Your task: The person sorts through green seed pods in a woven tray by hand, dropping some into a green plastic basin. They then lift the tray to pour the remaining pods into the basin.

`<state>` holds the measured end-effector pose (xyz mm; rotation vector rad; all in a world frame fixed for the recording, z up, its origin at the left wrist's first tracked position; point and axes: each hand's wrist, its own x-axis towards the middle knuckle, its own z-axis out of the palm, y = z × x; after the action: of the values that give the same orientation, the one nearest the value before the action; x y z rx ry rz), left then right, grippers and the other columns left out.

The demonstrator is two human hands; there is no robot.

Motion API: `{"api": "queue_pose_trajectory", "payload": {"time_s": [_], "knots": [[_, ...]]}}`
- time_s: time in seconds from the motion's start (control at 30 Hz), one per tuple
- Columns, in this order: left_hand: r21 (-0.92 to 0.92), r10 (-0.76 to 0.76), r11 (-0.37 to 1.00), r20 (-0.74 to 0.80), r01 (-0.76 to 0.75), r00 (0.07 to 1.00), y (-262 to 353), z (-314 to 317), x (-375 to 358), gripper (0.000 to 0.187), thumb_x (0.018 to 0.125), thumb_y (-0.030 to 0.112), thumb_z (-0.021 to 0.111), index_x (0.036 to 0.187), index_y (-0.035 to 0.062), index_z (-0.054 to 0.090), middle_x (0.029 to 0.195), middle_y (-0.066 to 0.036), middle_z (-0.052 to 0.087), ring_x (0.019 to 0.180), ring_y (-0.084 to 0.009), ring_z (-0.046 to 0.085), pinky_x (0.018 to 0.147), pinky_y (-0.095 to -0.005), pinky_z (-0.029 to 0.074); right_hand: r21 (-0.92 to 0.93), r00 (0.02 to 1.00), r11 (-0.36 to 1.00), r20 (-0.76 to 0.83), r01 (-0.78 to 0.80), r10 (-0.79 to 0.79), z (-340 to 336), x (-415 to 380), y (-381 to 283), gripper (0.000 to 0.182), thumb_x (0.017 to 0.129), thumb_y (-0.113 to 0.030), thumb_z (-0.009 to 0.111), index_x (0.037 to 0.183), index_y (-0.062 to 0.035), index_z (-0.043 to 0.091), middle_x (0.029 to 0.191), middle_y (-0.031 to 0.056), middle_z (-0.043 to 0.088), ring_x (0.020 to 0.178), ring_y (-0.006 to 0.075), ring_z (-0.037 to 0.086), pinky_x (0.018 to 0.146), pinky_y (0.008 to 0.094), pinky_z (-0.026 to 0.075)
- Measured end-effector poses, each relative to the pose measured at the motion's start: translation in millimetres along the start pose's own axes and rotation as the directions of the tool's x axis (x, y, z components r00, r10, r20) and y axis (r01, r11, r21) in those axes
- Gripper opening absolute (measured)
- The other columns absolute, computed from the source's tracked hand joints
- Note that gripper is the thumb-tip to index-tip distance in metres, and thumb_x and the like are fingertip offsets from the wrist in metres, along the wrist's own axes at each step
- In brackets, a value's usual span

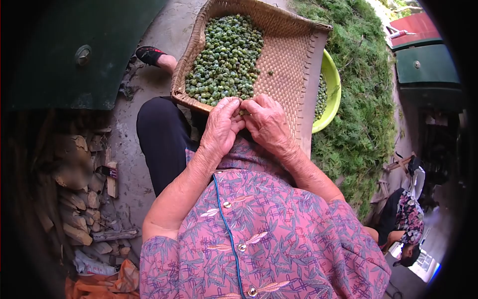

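A woven basket (286, 67) rests across my lap, with a heap of small round green fruits (224, 57) on its left side. Over its near edge, my left hand (221, 124) and my right hand (266, 122) meet with fingertips pinched together. A bit of something small and yellowish-green shows between the fingers, too small to name. A lime-green basin (332, 94) stands to the right, partly hidden under the basket, with more green fruits inside.
Cut green foliage (358, 99) covers the ground at the right. Split firewood (77, 199) is stacked at the left, above an orange cloth (107, 284). Another person (406, 219) is at the lower right. A dark green panel (74, 50) fills the upper left.
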<state>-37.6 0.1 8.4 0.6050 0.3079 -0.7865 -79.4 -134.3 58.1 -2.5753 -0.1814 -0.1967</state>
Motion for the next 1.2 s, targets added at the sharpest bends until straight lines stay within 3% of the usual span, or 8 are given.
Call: {"api": "queue_pose_trajectory", "payload": {"time_s": [0.17,0.33,0.6,0.7,0.8,1.0,1.13,1.2], "knots": [[0.026,0.006,1.000,0.018,-0.007,1.000,2,5,-2,0.008,0.093,0.015,0.051,0.094,0.0078,0.053,0.086,-0.003,0.055,0.078,-0.0140,0.057,0.070,-0.0312,0.052,0.109,0.998,0.992,-0.022,-0.061,0.064,2,-5,6,0.019,0.077,-0.009,0.060,0.096,-0.0073,0.059,0.084,0.0100,0.054,0.079,0.0266,0.056,0.069,0.0385,0.045],[0.150,0.010,0.989,0.048,-0.017,0.999,34,14,-17,0.012,0.094,0.012,0.048,0.099,0.0021,0.051,0.108,-0.024,0.059,0.097,-0.0304,0.063,0.086,-0.0430,0.053,0.694,0.838,0.620,-0.045,-0.365,0.544,-10,-14,31,0.017,0.082,-0.005,0.062,0.098,-0.0042,0.057,0.074,-0.0004,0.057,0.066,0.0047,0.051,0.058,0.0210,0.044],[0.656,0.069,0.752,0.017,-0.063,0.997,104,-14,-61,0.012,0.087,0.008,0.057,0.095,-0.0008,0.059,0.089,-0.013,0.067,0.083,-0.0193,0.066,0.077,-0.0315,0.054,0.499,0.701,0.724,-0.282,-0.476,0.655,-47,-69,121,0.018,0.083,-0.005,0.062,0.100,-0.0043,0.057,0.076,-0.0019,0.058,0.067,0.0046,0.052,0.060,0.0197,0.044],[0.960,0.037,0.276,0.038,-0.047,0.999,114,-13,-71,0.022,0.074,-0.001,0.060,0.095,-0.0023,0.066,0.089,-0.002,0.066,0.084,-0.0072,0.058,0.077,-0.0222,0.045,0.274,0.632,0.715,-0.337,-0.643,0.698,-55,-97,154,0.022,0.077,-0.003,0.061,0.099,-0.0041,0.060,0.076,0.0008,0.058,0.068,0.0087,0.054,0.063,0.0239,0.046],[0.961,0.112,0.109,0.244,-0.256,0.963,109,-25,-66,0.024,0.073,0.002,0.059,0.096,-0.0003,0.066,0.079,-0.002,0.065,0.075,-0.0058,0.057,0.071,-0.0234,0.045,0.070,0.644,0.737,-0.434,-0.673,0.630,-53,-126,186,0.029,0.072,0.001,0.055,0.099,-0.0044,0.062,0.084,0.0096,0.061,0.072,0.0190,0.059,0.070,0.0307,0.049],[0.968,0.115,0.151,0.185,-0.201,0.976,108,-10,-63,0.023,0.079,0.004,0.060,0.101,-0.0007,0.065,0.087,-0.003,0.065,0.082,-0.0065,0.056,0.075,-0.0231,0.045,-0.088,0.653,0.692,-0.432,-0.717,0.622,-55,-151,209,0.032,0.073,-0.005,0.054,0.103,-0.0055,0.065,0.092,0.0136,0.060,0.080,0.0234,0.059,0.080,0.0340,0.048],[0.927,0.142,0.334,0.130,-0.171,0.981,110,-3,-57,0.023,0.085,0.008,0.060,0.105,-0.0028,0.064,0.095,-0.003,0.065,0.088,-0.0091,0.057,0.080,-0.0230,0.045,-0.040,0.635,0.700,-0.458,-0.713,0.621,-59,-129,192,0.025,0.076,-0.008,0.059,0.099,-0.0037,0.066,0.089,0.0121,0.061,0.078,0.0236,0.059,0.077,0.0329,0.048],[0.909,0.158,0.379,0.120,-0.173,0.980,111,8,-54,0.022,0.086,0.005,0.057,0.105,-0.0046,0.063,0.097,-0.007,0.065,0.093,-0.0126,0.059,0.087,-0.0259,0.045,0.240,0.672,0.768,-0.376,-0.594,0.638,-52,-111,175,0.019,0.077,-0.007,0.061,0.095,-0.0016,0.066,0.086,0.0117,0.063,0.079,0.0232,0.061,0.077,0.0321,0.049]]}}
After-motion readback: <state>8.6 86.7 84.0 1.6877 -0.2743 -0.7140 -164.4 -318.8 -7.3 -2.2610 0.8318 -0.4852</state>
